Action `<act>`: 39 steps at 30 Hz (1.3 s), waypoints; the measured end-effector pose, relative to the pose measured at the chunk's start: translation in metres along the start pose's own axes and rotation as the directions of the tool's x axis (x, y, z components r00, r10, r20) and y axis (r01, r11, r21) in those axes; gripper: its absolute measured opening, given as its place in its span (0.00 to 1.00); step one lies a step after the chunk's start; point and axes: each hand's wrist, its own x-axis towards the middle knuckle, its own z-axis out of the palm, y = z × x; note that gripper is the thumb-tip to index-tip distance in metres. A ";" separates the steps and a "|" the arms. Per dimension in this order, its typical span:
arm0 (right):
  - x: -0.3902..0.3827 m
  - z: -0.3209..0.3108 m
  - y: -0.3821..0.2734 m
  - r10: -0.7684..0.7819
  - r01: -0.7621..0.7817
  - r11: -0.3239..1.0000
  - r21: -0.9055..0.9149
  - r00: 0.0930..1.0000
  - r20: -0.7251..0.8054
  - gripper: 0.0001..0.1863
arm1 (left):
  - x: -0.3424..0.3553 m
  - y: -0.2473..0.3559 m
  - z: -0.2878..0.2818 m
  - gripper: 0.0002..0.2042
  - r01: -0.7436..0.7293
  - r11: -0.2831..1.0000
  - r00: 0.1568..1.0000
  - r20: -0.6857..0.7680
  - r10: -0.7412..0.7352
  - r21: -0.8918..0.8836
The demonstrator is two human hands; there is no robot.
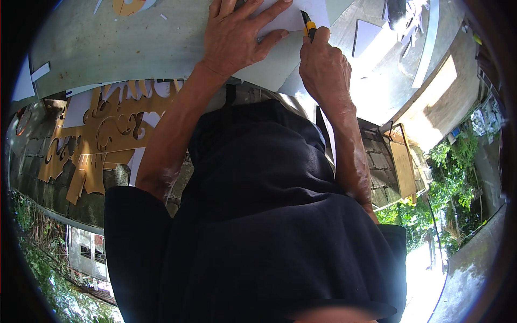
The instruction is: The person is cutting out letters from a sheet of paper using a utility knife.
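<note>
A utility knife (309, 25) with a yellow and black handle is gripped in my right hand (326, 67). Its tip points up and to the left, over a white sheet (293, 20) on the table. My left hand (237, 35) lies with fingers spread across that sheet, pressing on it to the left of the knife. The sheet's far part runs out of the picture at the top edge. Whether the blade touches the sheet I cannot tell.
The grey-green tabletop (134, 54) spans the top. Cut white pieces (367, 36) and narrow strips (426, 48) lie at the right in bright sunlight. Brown boards with curved cut-outs (116, 129) sit below the table's edge at left. A wooden stool (403, 161) stands at lower right.
</note>
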 end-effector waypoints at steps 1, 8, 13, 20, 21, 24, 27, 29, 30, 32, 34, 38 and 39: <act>0.000 0.000 0.000 -0.008 0.008 1.000 0.002 1.000 -0.002 0.12 | 0.000 0.000 0.000 0.24 0.000 1.000 1.000 0.001 0.000 0.001; 0.003 -0.008 -0.002 -0.021 0.021 1.000 -0.017 1.000 0.022 0.12 | 0.000 -0.001 0.000 0.25 0.008 1.000 1.000 0.012 -0.008 -0.002; 0.002 -0.005 0.000 -0.015 0.015 1.000 -0.019 1.000 0.028 0.12 | 0.000 0.000 0.000 0.24 0.017 1.000 1.000 0.002 -0.017 -0.013; 0.001 -0.002 0.000 -0.014 0.015 0.999 -0.028 1.000 0.016 0.11 | -0.001 0.000 0.001 0.24 0.019 1.000 1.000 0.013 -0.019 -0.007; 0.001 -0.002 0.000 -0.015 0.015 0.999 -0.029 1.000 0.016 0.11 | -0.001 0.000 0.001 0.24 0.023 1.000 1.000 0.016 -0.023 -0.013; 0.000 -0.004 -0.002 -0.026 0.026 0.999 -0.033 1.000 0.006 0.11 | -0.001 -0.001 0.000 0.24 0.017 1.000 1.000 -0.003 -0.017 -0.017; 0.000 -0.003 -0.003 0.009 -0.008 0.999 -0.041 0.999 0.037 0.12 | -0.001 -0.001 0.001 0.24 0.022 0.999 1.000 -0.008 -0.023 -0.027; -0.001 -0.001 -0.001 0.006 -0.005 0.999 -0.036 1.000 0.020 0.12 | -0.001 -0.001 0.002 0.24 0.023 0.999 1.000 -0.009 -0.023 -0.027; 0.000 -0.001 -0.001 0.006 -0.005 0.999 -0.036 1.000 0.019 0.12 | 0.000 -0.001 0.002 0.23 0.023 0.999 1.000 -0.009 -0.023 -0.028; -0.001 -0.001 -0.001 -0.005 0.006 0.999 -0.047 1.000 0.015 0.11 | 0.000 0.000 0.001 0.23 0.016 1.000 1.000 -0.009 -0.016 0.007; -0.001 -0.001 -0.001 -0.007 0.008 0.999 -0.048 1.000 0.012 0.11 | 0.000 0.000 0.000 0.23 0.007 0.999 1.000 -0.009 -0.007 0.041; -0.003 0.000 0.003 -0.023 0.024 0.999 -0.025 1.000 0.006 0.11 | 0.000 0.000 0.001 0.23 0.020 1.000 1.000 -0.019 -0.020 -0.006; -0.003 0.000 0.003 -0.024 0.024 0.999 -0.025 1.000 0.005 0.11 | 0.000 0.000 0.001 0.23 0.016 1.000 1.000 -0.017 -0.016 0.014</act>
